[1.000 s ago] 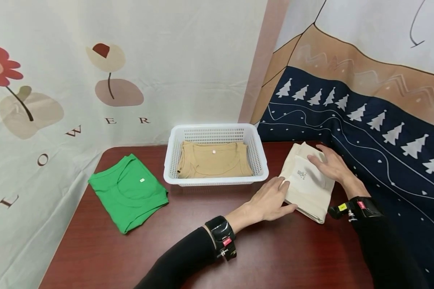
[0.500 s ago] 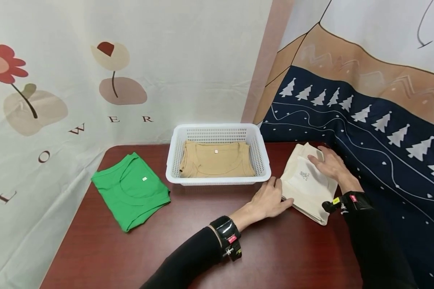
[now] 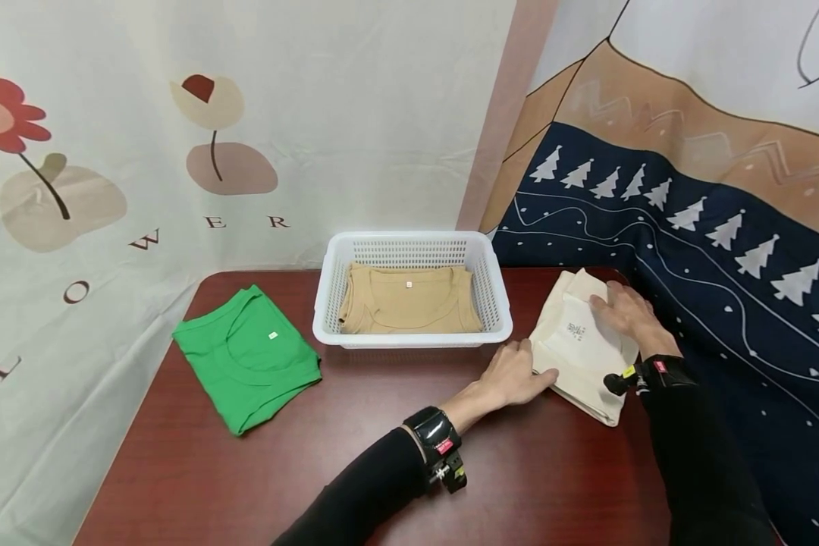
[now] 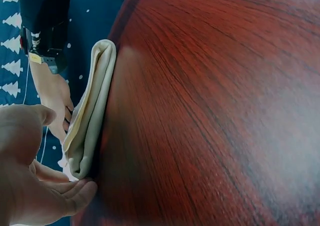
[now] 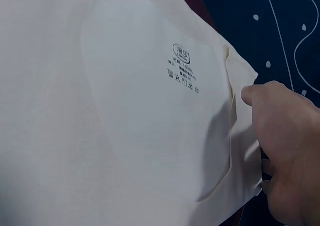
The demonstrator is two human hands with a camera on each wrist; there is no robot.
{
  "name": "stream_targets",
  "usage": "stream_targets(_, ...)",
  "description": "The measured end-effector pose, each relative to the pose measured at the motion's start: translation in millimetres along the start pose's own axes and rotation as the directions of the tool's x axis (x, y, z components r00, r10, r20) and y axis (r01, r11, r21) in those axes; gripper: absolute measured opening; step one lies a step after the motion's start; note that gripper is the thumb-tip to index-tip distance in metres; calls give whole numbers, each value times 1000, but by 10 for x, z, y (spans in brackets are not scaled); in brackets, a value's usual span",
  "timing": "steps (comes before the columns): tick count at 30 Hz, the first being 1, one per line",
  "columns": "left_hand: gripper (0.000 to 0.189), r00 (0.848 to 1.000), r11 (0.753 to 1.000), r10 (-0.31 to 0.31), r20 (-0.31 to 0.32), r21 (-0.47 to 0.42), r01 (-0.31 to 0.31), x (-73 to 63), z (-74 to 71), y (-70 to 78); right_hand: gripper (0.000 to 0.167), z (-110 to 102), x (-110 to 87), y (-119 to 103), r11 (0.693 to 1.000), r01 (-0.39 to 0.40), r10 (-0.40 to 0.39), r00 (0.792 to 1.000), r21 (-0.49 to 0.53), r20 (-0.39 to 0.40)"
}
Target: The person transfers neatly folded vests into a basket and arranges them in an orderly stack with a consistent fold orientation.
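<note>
Between the two hands lies a folded cream garment (image 3: 573, 341), flat on the dark red-brown table (image 3: 198, 485), its black printed mark (image 5: 183, 68) facing up. The left hand (image 3: 515, 377) is placed at the garment's left edge, near its front corner; the edge is touched by relaxed fingers, while the thumb is held apart from them, and no closed grasp is seen. The right hand (image 3: 631, 315) is set at the far right edge, with the thumb over the upper face and the fingers beyond the border; because the fingertips are partly hidden, it cannot be told whether the cloth is pinched there. Ahead of the left hand and slightly to its left, a white perforated basket (image 3: 409, 340) is seen, in which a folded tan garment (image 3: 409, 307) is contained. Well to the left of the left hand, a folded green garment (image 3: 252, 356) is laid on the table. Beyond both hands, a pale curtain (image 3: 355, 114) is hung; beside the right hand, navy fabric (image 3: 723, 318) patterned with white trees is displayed.
</note>
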State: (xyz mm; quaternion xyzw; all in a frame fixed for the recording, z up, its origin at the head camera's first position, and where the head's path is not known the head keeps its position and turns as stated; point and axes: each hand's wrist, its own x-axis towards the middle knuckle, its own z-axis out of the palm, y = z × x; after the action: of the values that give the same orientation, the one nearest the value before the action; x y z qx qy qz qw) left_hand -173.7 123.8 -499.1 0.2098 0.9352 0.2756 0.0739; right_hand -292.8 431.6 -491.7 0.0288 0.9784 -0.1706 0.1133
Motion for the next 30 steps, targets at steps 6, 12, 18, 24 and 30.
stream_targets(6, 59, 990, 971, -139, -22, -199, 132, 81, 5, 9, 78, -8, 27, 23, 999, -22, 22, 1000, -47, -4)
stream_targets(12, 47, 972, 908, -235, -9, -360, 216, 78, -13, -25, 76, -56, 2, 12, 994, -42, 41, 999, -96, -8)
stream_targets(18, 55, 949, 824, -314, 1, -496, 273, 45, 28, -52, 74, -121, -75, 38, 987, -80, 81, 997, -138, 1)
stream_targets(24, 43, 937, 787, -349, 18, -537, 304, 89, 143, -123, 72, -174, -171, 123, 987, -91, 97, 994, -130, 45)
stream_targets(30, 28, 932, 756, -359, 51, -570, 322, 62, 97, -107, 80, -196, -232, 184, 993, -79, 85, 994, -90, 71)
